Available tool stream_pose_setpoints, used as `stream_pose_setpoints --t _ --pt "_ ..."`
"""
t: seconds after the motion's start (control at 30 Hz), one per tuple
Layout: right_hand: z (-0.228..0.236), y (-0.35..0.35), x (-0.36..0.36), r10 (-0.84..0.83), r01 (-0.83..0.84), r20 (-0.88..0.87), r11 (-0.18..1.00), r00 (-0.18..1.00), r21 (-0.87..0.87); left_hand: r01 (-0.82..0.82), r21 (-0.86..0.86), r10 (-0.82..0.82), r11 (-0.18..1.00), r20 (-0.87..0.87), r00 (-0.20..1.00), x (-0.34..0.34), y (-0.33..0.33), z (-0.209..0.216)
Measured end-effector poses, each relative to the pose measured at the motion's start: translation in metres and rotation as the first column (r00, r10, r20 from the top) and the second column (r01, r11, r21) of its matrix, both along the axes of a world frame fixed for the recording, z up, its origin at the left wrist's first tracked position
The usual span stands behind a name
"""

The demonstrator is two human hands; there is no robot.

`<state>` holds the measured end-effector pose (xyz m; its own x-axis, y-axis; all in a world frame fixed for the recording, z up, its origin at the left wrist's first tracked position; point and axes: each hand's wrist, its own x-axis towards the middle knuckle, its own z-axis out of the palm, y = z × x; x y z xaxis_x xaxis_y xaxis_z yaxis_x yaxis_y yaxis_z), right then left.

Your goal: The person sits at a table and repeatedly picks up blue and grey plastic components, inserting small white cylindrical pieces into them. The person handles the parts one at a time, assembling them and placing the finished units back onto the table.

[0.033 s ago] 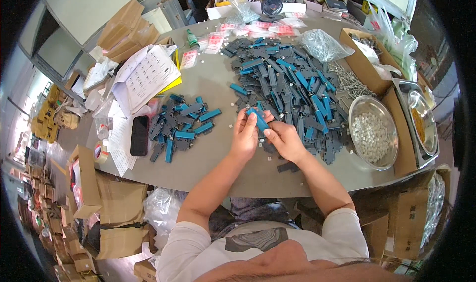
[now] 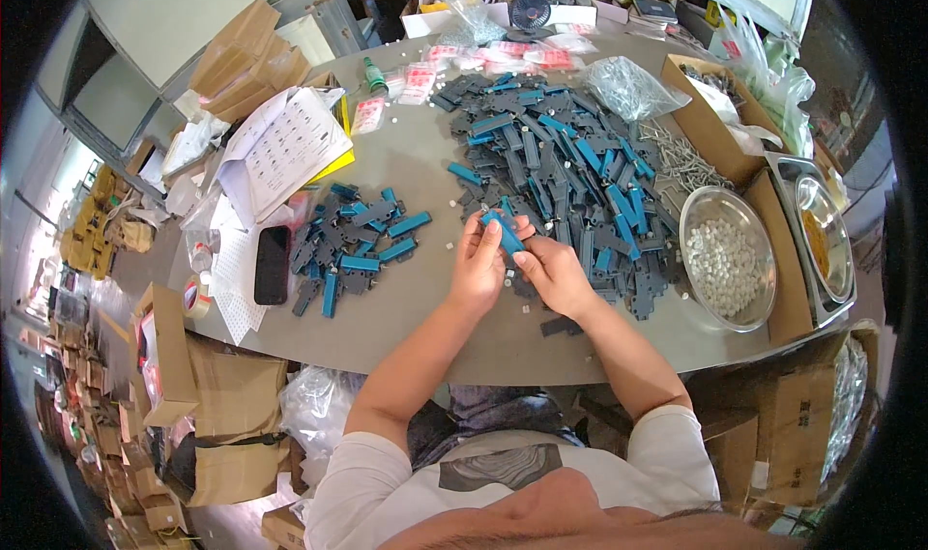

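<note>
Between my two hands is a small blue-and-grey plastic part (image 2: 504, 233), long and block-shaped, held tilted above the near edge of a big pile. My left hand (image 2: 478, 265) grips its upper end, the thumb lying on the blue face. At the lower end, my right hand (image 2: 556, 272) pinches it with thumb and fingers. Similar blue and dark grey parts make up the large pile (image 2: 570, 163) just beyond and to the right. A smaller heap (image 2: 358, 236) of the same parts lies to the left. My fingers hide the held part's underside.
A steel bowl (image 2: 688, 260) of small whitish pieces stands right, beside loose metal pins (image 2: 681, 159) and a cardboard box (image 2: 744, 163). Left are a black phone (image 2: 272, 265) and printed sheets (image 2: 280, 149). Small plastic packets (image 2: 418, 83) and a fan (image 2: 530, 11) sit at the back.
</note>
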<state>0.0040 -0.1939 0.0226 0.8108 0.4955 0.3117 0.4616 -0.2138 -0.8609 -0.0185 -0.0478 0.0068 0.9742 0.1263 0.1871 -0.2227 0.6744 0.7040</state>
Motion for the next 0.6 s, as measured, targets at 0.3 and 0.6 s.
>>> stream_pose_setpoints --t 0.3,0.6 --pt "0.002 0.001 0.002 -0.081 0.085 0.070 0.995 0.994 -0.043 -0.033 0.048 0.035 0.998 -0.047 0.998 -0.002 0.002 0.011" --pt "0.016 -0.022 -0.009 0.127 0.071 0.287 0.804 0.950 -0.590 -0.056 0.916 0.839 -0.398 0.387 0.382 0.017 0.135 -0.003"
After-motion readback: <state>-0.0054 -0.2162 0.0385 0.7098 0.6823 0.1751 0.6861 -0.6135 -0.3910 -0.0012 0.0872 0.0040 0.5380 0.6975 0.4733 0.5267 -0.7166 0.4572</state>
